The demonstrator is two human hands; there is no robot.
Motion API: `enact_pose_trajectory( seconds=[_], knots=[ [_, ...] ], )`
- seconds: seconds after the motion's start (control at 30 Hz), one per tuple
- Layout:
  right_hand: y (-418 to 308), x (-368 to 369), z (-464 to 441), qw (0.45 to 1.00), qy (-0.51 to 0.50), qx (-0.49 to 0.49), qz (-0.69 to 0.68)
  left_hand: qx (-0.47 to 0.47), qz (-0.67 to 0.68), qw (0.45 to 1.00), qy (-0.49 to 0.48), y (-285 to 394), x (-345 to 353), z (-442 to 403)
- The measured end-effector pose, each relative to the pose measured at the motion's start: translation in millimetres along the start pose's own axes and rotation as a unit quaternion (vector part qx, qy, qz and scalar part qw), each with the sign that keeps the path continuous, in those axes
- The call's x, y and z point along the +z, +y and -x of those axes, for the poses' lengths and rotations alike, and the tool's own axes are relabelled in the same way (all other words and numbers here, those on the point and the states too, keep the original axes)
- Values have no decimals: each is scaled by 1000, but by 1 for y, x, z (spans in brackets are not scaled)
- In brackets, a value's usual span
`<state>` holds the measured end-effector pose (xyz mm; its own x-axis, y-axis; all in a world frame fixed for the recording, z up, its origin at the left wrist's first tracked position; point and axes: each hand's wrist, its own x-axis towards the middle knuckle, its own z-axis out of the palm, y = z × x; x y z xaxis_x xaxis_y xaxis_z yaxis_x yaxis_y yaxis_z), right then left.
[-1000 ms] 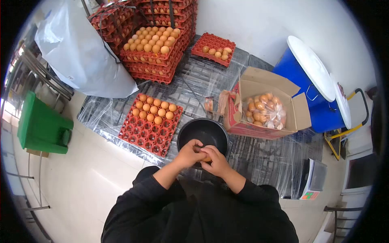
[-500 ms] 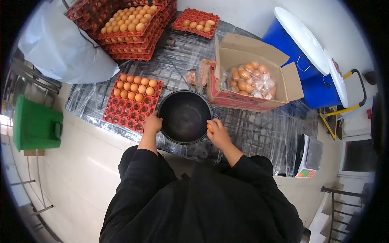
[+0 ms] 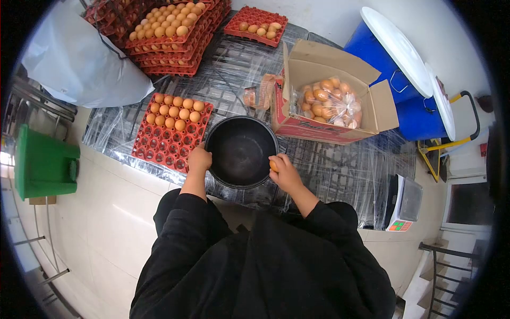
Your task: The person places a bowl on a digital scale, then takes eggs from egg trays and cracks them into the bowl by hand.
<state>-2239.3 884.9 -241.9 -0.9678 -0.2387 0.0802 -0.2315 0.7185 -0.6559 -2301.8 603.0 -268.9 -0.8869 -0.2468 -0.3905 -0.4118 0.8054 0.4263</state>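
A black bowl (image 3: 243,151) stands at the table's near edge, its inside bare apart from a faint shine. My left hand (image 3: 200,159) is closed on the bowl's left rim. At the opposite rim, my right hand (image 3: 287,174) holds a brown egg (image 3: 273,166) between thumb and fingers, close against the bowl's edge. Left of the bowl lies a red egg tray (image 3: 169,142). Its far rows carry several brown eggs (image 3: 173,111), while the near rows have bare cups. Part of the tray's near right corner is behind my left hand.
An open cardboard box (image 3: 319,133) behind the bowl holds a plastic bag of eggs (image 3: 330,101). Stacked egg trays (image 3: 169,63) and another red tray (image 3: 234,26) stand at the back. Blue barrels (image 3: 372,58) and a scale (image 3: 408,199) are at right, a green bin (image 3: 45,165) at left.
The whole view has shifted very slightly. Both hands, the egg and the bowl keep nearly the same places relative to each other.
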Motion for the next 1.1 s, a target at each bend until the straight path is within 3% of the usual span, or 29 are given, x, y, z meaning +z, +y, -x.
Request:
enact_pose_trajectory(
  seconds=[0.23, 0.33, 0.37, 0.4, 0.43, 0.47, 0.57, 0.67, 0.77, 0.87, 0.97, 1.1],
  knots=[
    [5, 5, 2, 1000, -9, -17, 21, -23, -7, 999, -34, 12, -14, 11],
    [-13, -1, -15, 988, 109, -111, -18, -22, 6, 999, -26, 1, -2, 1],
    [-21, -5, -21, 979, 63, 14, -191, -7, 4, 999, 37, 8, -4, 8],
    [-32, -9, -25, 924, 16, 140, -355, 8, 2, 995, 99, 23, -11, 21],
    [-44, -14, -30, 824, -31, 260, -502, 24, -1, 987, 161, 38, -20, 33],
    [-57, -19, -38, 732, -42, 287, -616, 148, 69, 977, 138, 49, -30, 38],
    [-57, -22, -54, 641, -112, 361, -668, 461, 186, 867, 24, 72, -42, 50],
    [-55, -12, -62, 645, -152, 354, -660, 437, 201, 875, -58, 76, -35, 58],
    [-53, -3, -66, 661, -178, 349, -640, 362, 250, 894, -87, 73, -30, 49],
    [-47, 4, -69, 670, -190, 368, -616, 344, 225, 903, -124, 75, -35, 46],
    [-42, 10, -70, 674, -194, 378, -604, 349, 236, 898, -125, 68, -24, 36],
    [-36, 19, -76, 674, -220, 374, -597, 406, 150, 898, -76, 64, -16, 28]
  ],
)
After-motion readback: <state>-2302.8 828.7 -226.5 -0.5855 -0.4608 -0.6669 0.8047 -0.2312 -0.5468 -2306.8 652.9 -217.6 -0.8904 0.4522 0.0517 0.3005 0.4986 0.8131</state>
